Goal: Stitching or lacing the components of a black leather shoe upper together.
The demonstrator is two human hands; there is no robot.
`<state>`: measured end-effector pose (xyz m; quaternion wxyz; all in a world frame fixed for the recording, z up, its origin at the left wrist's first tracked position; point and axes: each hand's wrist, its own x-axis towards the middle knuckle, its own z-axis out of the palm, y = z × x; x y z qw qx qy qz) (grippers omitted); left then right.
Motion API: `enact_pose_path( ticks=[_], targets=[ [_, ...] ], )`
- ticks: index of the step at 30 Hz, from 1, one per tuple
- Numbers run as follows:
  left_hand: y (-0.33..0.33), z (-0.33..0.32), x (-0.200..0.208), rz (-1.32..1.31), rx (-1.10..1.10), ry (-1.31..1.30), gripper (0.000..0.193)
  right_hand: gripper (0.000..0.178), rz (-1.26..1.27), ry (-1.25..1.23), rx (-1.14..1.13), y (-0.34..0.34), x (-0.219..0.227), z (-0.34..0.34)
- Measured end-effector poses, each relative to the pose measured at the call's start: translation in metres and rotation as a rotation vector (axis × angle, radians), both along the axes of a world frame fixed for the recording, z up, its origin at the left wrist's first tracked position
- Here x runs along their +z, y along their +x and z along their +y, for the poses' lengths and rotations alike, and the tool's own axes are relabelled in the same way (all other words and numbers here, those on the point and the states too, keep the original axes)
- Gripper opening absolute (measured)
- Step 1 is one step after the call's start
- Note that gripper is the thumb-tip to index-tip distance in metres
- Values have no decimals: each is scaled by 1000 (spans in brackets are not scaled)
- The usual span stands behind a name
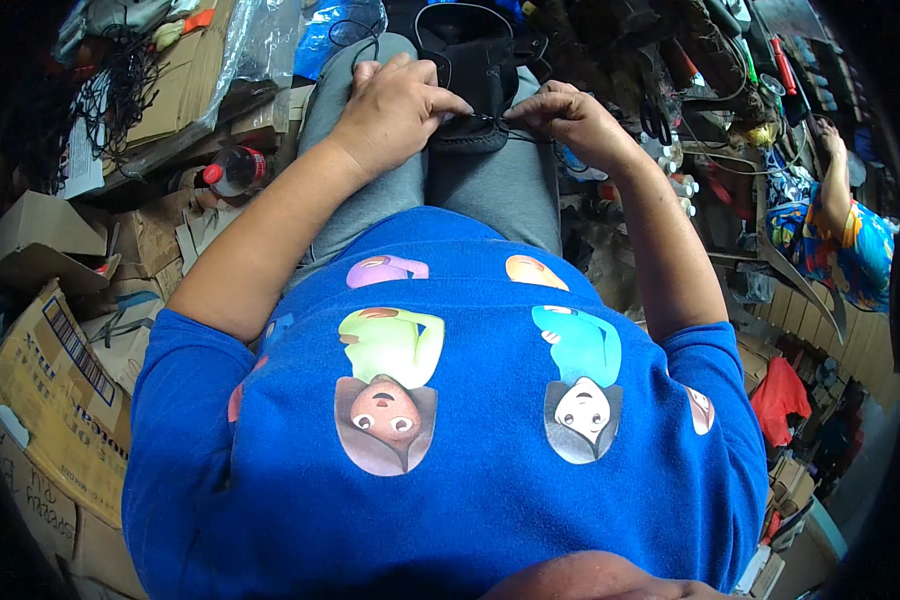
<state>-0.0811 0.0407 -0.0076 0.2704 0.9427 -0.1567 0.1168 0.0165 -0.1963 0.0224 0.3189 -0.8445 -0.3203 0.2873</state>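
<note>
A black shoe (475, 85), or a shoe-like piece with a padded rim, lies across my lap between my knees. My left hand (395, 105) comes at it from the left, thumb and forefinger pinched at its near rim. From the right, my right hand (575, 120) pinches at the same rim, fingertips a short way from the left ones. Something thin and shiny shows between the two pinches, too small to name. A thin dark cord (355, 25) loops above my left hand.
Cardboard boxes (55, 390) and a bottle with a red cap (238, 170) stand on the left, below tangled black cords (120, 95). Small white bottles (682, 185) and tools crowd the right. Farther right is another person in a colourful patterned shirt (850, 250).
</note>
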Motion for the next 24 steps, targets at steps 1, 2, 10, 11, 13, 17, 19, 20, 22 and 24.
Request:
enact_pose_path(
  ticks=[1,2,10,11,13,17,19,20,22,24],
  targets=[
    [0,0,-1,1,-3,6,28,27,-3,15,9,0,0,-1],
    [0,0,-1,-7,-6,1,26,28,-14,6,19,1,-1,-1],
    [22,-3,-2,43,-102,-49,20,26,123,49,-3,3,-2,-1],
    [23,-3,-1,58,-127,-52,19,26,119,54,9,3,-2,-1],
    [20,-2,-1,43,-140,-38,19,25,112,58,19,0,-1,-2],
    [3,0,-4,19,-93,-24,20,27,125,48,-39,-7,-3,-7],
    [1,1,-6,27,-70,1,21,27,159,49,-67,-7,-4,-7],
    [4,1,-6,47,-70,-15,20,27,153,54,-55,-7,-5,-7],
    [12,0,-5,62,-70,-32,20,27,143,59,-42,-3,-5,-4],
    [20,-2,-1,78,-107,-22,19,27,225,63,-51,0,-4,-1]
  ],
)
